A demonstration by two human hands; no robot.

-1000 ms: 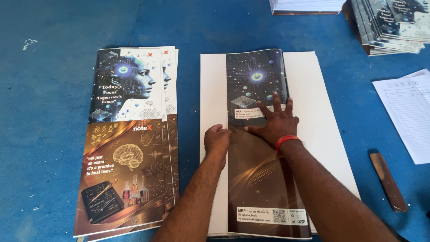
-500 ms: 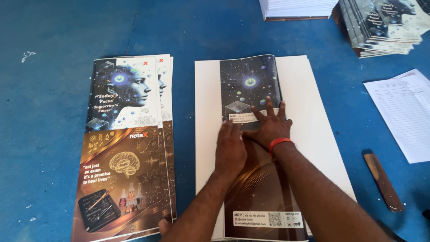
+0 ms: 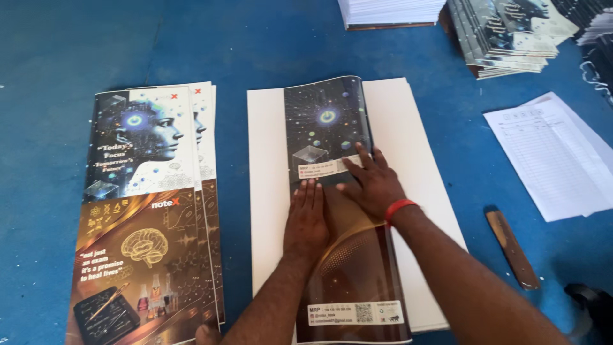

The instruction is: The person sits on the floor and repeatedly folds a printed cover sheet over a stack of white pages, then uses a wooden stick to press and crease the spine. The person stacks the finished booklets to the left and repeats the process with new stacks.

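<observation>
Both your hands lie flat and open on the cover strip (image 3: 338,211), left hand (image 3: 308,220) nearer, right hand (image 3: 373,185) just farther; strip runs near-to-far over the white stack (image 3: 415,147).

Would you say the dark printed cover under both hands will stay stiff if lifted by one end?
Probably floppy: the cover is a thin sheet, bulging near its top edge. Its glossy face may slide on the white stack.
</observation>
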